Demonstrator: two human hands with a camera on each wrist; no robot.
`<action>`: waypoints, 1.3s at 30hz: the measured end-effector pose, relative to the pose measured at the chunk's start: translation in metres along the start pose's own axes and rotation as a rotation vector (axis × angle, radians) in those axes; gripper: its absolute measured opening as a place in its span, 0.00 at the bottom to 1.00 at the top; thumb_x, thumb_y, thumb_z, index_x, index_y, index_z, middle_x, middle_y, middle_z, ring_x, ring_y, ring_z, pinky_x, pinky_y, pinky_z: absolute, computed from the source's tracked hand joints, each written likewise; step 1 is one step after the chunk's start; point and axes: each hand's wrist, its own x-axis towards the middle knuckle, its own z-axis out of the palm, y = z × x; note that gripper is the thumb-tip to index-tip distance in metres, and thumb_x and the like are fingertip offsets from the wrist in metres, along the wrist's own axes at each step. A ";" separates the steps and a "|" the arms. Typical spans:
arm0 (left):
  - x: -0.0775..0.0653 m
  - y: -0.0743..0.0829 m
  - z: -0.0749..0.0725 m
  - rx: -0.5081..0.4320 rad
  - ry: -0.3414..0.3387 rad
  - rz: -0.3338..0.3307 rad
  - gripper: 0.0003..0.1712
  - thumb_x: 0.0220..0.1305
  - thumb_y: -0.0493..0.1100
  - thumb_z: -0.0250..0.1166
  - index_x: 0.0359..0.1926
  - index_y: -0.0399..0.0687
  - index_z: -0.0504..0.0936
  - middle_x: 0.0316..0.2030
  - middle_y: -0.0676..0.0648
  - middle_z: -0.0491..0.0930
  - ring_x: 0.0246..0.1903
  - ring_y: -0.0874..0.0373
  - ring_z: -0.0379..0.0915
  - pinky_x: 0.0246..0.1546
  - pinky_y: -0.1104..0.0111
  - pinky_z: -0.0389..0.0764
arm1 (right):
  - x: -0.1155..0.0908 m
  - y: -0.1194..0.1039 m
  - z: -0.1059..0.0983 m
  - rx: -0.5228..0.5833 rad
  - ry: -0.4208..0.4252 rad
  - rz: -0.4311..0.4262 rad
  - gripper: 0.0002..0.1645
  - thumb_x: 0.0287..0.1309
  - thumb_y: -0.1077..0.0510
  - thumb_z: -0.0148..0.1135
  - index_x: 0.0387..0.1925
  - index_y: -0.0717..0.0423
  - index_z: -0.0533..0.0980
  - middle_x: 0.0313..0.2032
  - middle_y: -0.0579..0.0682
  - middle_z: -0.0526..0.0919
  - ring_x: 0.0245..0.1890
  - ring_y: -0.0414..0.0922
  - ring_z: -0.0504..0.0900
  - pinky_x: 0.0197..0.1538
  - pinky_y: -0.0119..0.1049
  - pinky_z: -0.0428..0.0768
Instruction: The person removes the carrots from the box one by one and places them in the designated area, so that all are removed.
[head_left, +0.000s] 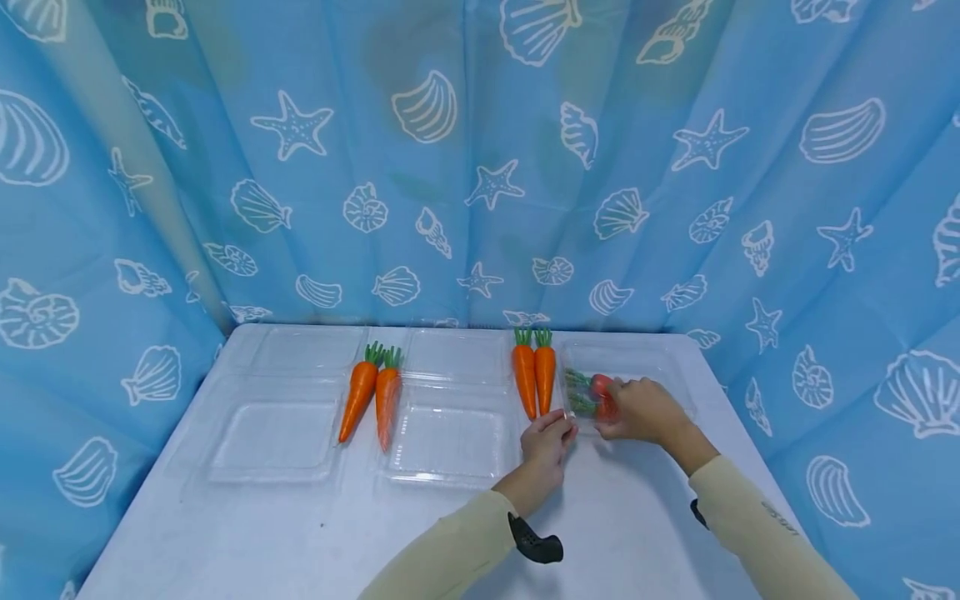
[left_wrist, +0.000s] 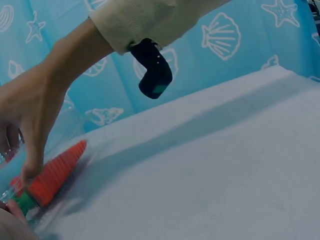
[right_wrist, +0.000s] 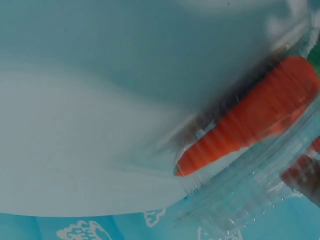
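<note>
Two orange carrots (head_left: 604, 408) with green tops lie in the clear plastic container (head_left: 667, 354) at the right of the table, seen through its plastic. My left hand (head_left: 547, 450) pinches this container's near left corner. From the right, my right hand (head_left: 647, 410) reaches over the carrots and grips the container near its front edge, covering the carrots' tapered ends. The left wrist view shows the right hand's thumb beside a carrot (left_wrist: 57, 175). Up close in the right wrist view, a carrot (right_wrist: 250, 120) lies behind the ribbed clear wall, with a fingertip at the right edge.
Two more clear containers lie opened out, one at the left (head_left: 273, 442) and one in the middle (head_left: 453, 442). A carrot pair (head_left: 362, 396) lies between them; another pair (head_left: 523, 375) lies left of the right container. A blue shell-patterned curtain (head_left: 480, 225) surrounds the white table (head_left: 247, 533).
</note>
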 end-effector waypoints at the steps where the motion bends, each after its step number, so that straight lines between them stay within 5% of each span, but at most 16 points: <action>1: 0.000 0.000 -0.001 0.001 -0.002 -0.001 0.15 0.59 0.27 0.65 0.49 0.29 0.80 0.41 0.39 0.79 0.45 0.44 0.80 0.45 0.66 0.84 | 0.001 0.000 0.000 0.007 -0.004 0.002 0.37 0.36 0.39 0.79 0.40 0.61 0.77 0.24 0.49 0.82 0.17 0.39 0.73 0.25 0.29 0.81; 7: 0.002 0.000 -0.004 0.032 -0.033 0.005 0.16 0.60 0.28 0.65 0.50 0.29 0.79 0.41 0.39 0.80 0.47 0.43 0.80 0.47 0.64 0.83 | 0.003 -0.001 -0.003 0.023 -0.037 -0.018 0.35 0.42 0.37 0.76 0.40 0.61 0.79 0.25 0.49 0.82 0.18 0.39 0.72 0.27 0.31 0.82; 18: -0.002 -0.001 -0.005 0.037 -0.034 -0.021 0.14 0.61 0.29 0.65 0.48 0.32 0.81 0.42 0.39 0.80 0.46 0.45 0.80 0.47 0.65 0.83 | 0.003 0.003 -0.003 0.048 -0.060 -0.010 0.28 0.40 0.38 0.76 0.31 0.57 0.80 0.13 0.39 0.67 0.16 0.38 0.65 0.20 0.27 0.68; 29: -0.001 0.005 -0.009 0.053 -0.042 0.005 0.17 0.60 0.29 0.65 0.51 0.28 0.78 0.43 0.38 0.80 0.46 0.44 0.80 0.46 0.65 0.83 | -0.001 0.000 0.016 -0.009 0.252 -0.082 0.35 0.32 0.42 0.81 0.40 0.57 0.77 0.17 0.46 0.76 0.10 0.37 0.65 0.20 0.27 0.76; 39: 0.001 0.006 -0.011 0.021 -0.069 -0.005 0.19 0.58 0.31 0.69 0.51 0.30 0.79 0.41 0.40 0.83 0.42 0.50 0.82 0.52 0.60 0.80 | 0.013 -0.015 -0.014 0.063 -0.008 0.087 0.39 0.35 0.37 0.78 0.46 0.58 0.80 0.22 0.46 0.80 0.19 0.42 0.73 0.26 0.34 0.80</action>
